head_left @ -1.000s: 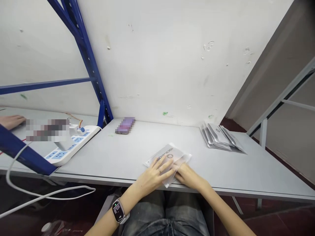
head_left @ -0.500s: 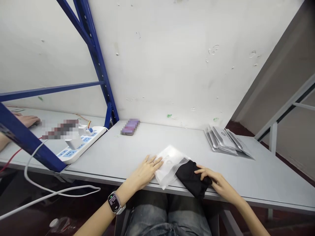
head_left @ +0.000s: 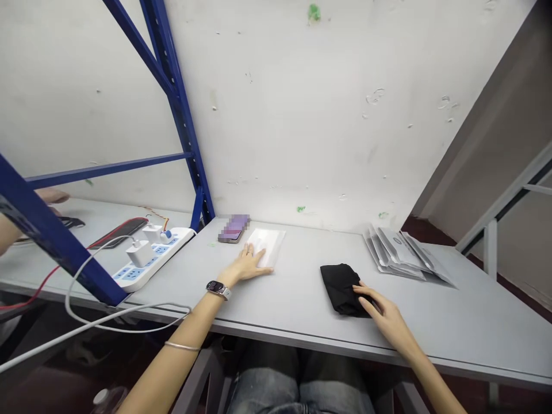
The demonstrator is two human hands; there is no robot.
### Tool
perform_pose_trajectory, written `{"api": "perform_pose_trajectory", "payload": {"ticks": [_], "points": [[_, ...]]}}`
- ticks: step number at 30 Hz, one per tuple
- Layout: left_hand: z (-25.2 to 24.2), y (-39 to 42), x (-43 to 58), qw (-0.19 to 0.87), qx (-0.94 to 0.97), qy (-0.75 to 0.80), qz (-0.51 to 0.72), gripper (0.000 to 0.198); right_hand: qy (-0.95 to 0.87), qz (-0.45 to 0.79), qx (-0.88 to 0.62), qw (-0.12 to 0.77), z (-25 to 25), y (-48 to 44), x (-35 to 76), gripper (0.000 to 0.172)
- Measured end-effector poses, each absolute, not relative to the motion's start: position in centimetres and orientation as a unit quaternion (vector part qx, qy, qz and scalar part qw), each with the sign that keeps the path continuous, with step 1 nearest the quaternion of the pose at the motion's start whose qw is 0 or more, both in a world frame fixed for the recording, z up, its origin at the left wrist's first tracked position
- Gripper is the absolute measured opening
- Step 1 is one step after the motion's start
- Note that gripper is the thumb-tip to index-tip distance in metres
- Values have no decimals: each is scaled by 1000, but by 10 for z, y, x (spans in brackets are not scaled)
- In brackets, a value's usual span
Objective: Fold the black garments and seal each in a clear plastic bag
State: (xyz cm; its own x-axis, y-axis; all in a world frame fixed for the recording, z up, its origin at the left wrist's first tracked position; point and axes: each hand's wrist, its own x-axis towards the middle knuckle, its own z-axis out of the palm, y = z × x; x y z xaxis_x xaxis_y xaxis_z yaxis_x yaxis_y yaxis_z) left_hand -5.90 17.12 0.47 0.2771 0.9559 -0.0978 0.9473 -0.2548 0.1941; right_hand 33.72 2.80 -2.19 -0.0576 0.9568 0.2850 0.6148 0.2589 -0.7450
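Flat plastic bag (head_left: pixel 268 247) moved away from black folded cloth (head_left: pixel 340 290) since earlier frame; now well left of cloth on desk (head_left: pixel 474 328). Left hand (head_left: pixel 246 263) open, fingers on bag edge; right hand (head_left: pixel 379 307) on cloth, grip indeterminate. Flat palm judged best for steadying bag. Count: one bag, one cloth, one packet stack (head_left: pixel 399 256) beyond cloth, right.

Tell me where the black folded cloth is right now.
In the head view, the black folded cloth lies on the grey table top, right of centre, touched by the person's right hand, with the stack of silver packets beyond it.
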Motion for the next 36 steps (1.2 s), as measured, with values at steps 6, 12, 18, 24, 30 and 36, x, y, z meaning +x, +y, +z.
{"api": "perform_pose_trajectory", "payload": {"ticks": [6,12,18,24,30,36], "points": [[-3,196,-48,53,789,608,72,89,-719,99,-576,375,-30,37,323,35],[-1,192,-36,2,806,584,97,56,-703,72,-607,362,-31,34,326,41],[-6,188,-29,17,803,591,76,54,-661,69,-653,363,-34,40,322,38],[-11,188,-28,39,799,596,71,59,-614,77,-707,342,-31,41,320,51],[-7,193,-25,33,793,602,87,58,-606,52,-733,305,-27,44,319,47],[-5,161,-7,15,823,556,120,63,-640,28,-709,296,-26,55,314,31]]}}
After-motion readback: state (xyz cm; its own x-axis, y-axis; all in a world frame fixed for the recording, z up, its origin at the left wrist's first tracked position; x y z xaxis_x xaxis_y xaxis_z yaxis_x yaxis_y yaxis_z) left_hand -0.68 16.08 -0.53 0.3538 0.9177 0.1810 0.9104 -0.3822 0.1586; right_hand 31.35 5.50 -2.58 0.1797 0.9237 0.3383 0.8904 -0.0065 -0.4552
